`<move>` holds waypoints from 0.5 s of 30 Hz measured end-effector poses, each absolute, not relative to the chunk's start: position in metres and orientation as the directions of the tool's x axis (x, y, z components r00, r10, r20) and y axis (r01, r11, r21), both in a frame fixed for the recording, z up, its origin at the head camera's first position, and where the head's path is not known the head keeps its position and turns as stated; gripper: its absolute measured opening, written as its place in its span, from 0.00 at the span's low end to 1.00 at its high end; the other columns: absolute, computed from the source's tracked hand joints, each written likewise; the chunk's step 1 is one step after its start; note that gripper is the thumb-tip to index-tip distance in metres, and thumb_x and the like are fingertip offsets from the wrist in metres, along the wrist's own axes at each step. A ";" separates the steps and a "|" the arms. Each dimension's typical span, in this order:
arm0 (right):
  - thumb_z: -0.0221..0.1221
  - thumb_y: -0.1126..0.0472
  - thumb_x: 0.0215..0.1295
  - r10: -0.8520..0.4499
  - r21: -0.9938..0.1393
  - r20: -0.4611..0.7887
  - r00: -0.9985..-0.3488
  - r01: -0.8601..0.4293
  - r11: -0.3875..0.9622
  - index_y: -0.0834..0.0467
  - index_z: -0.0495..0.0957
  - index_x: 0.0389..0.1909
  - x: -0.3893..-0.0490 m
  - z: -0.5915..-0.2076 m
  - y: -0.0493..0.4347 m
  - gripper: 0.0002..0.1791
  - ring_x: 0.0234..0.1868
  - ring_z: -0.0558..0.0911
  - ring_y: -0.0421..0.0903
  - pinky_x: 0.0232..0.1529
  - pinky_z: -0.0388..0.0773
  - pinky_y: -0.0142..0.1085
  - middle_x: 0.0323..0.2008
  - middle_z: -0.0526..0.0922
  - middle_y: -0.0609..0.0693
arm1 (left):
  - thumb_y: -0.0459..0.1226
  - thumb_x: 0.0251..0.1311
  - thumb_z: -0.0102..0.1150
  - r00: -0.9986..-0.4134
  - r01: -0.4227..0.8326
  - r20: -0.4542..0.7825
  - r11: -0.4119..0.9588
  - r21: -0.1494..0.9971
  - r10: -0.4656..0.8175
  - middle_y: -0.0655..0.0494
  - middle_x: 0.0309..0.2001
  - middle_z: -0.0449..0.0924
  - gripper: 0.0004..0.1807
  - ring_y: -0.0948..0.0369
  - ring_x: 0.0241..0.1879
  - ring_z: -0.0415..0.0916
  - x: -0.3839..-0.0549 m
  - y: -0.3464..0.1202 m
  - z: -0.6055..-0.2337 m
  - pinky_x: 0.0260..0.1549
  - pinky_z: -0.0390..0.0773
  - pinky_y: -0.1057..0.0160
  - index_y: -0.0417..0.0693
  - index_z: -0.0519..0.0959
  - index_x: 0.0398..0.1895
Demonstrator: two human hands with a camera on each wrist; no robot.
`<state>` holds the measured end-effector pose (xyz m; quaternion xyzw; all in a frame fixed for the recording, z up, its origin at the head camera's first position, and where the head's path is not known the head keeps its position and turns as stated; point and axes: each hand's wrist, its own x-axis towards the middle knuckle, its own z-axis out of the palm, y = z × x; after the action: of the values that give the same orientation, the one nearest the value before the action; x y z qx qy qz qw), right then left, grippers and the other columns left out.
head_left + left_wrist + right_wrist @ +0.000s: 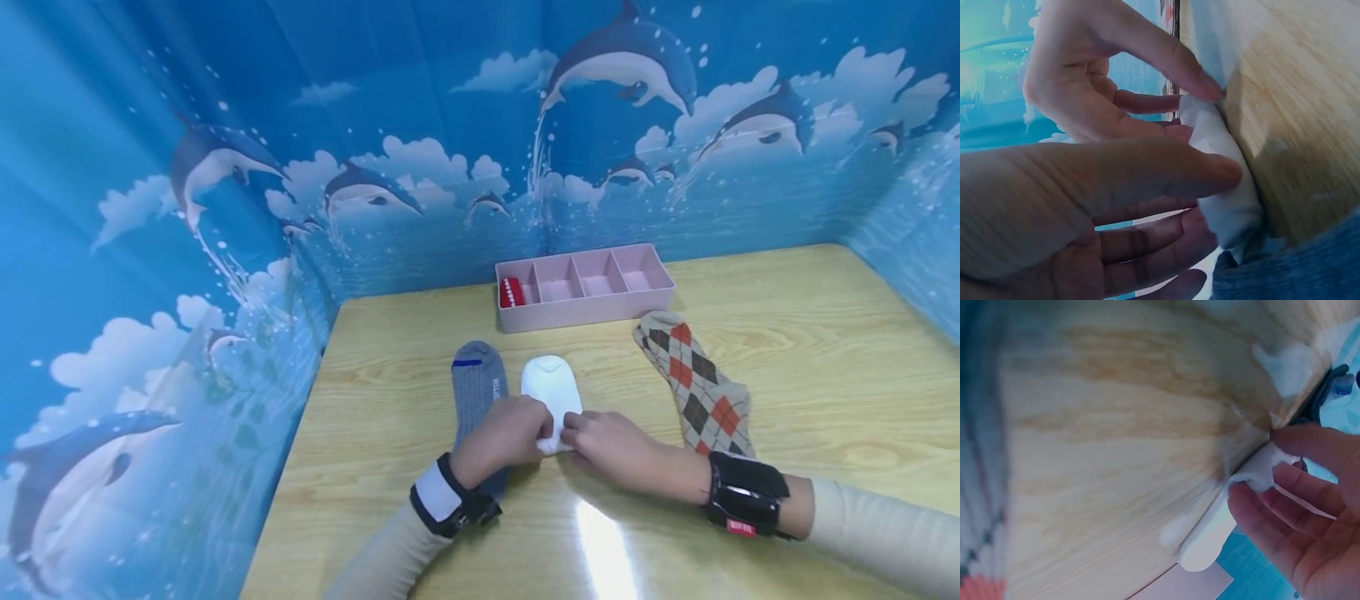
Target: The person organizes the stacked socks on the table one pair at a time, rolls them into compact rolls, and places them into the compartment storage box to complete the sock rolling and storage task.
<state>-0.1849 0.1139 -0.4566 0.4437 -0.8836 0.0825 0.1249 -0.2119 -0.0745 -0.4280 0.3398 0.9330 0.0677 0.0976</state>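
Observation:
A white sock lies on the table with its near end folded into a roll. My left hand pinches the left side of that rolled end; in the left wrist view its thumb presses on the white cloth. On the right side, my right hand pinches the same end, thumb and fingers around the cloth in the right wrist view. A grey sock with a blue stripe lies flat beside the white one, partly under my left forearm.
An argyle sock lies to the right, near my right forearm. At the back stands a pink box with several compartments; the leftmost holds a rolled red item. A dolphin-print curtain encloses the wooden table.

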 end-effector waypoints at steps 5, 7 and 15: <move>0.72 0.67 0.48 -0.773 -0.010 0.316 -0.550 -0.817 0.577 0.57 0.82 0.27 -0.191 -0.458 0.111 0.08 0.28 0.73 0.39 0.24 0.71 0.27 0.27 0.76 0.45 | 0.34 0.46 0.74 -0.766 0.581 -0.189 0.788 0.204 0.614 0.65 0.25 0.76 0.06 0.66 0.24 0.69 -0.215 -0.074 -0.431 0.22 0.66 0.68 0.55 0.86 0.23; 0.71 0.68 0.46 -0.778 -0.037 0.300 -0.552 -0.822 0.569 0.57 0.83 0.27 -0.194 -0.458 0.111 0.08 0.29 0.72 0.39 0.24 0.70 0.26 0.27 0.75 0.45 | 0.35 0.48 0.74 -0.767 0.570 -0.207 0.793 0.214 0.607 0.66 0.25 0.76 0.05 0.66 0.24 0.69 -0.216 -0.074 -0.431 0.23 0.66 0.69 0.56 0.87 0.26; 0.66 0.70 0.49 -0.742 -0.423 0.097 -0.664 -0.702 0.573 0.55 0.81 0.22 -0.214 -0.450 0.114 0.07 0.26 0.69 0.36 0.27 0.69 0.28 0.24 0.75 0.44 | 0.38 0.58 0.70 -0.754 0.557 -0.245 0.791 0.251 0.609 0.65 0.18 0.71 0.06 0.66 0.22 0.66 -0.219 -0.077 -0.423 0.23 0.63 0.69 0.55 0.87 0.24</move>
<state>-0.2138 0.1138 -0.4504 0.4074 -0.8857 0.2177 -0.0454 -0.2192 -0.0773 -0.4226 0.3125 0.9330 0.0815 0.1585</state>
